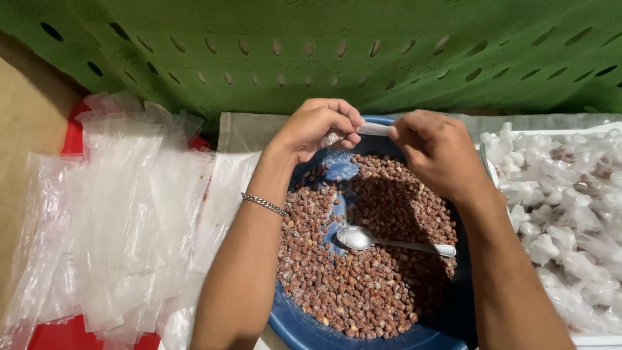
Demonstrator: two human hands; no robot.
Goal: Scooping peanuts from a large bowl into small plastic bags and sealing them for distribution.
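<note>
My left hand and my right hand meet above the far rim of a blue bowl. Between them they pinch a small clear plastic bag, each hand gripping one end of it. The bowl holds a heap of reddish-brown coated peanuts. A metal spoon lies on the nuts, its bowl pointing left. A silver chain bracelet circles my left wrist.
A loose pile of empty clear plastic bags covers a red surface on the left. On the right a white tray holds many tied, filled bags. A green perforated crate wall runs along the back.
</note>
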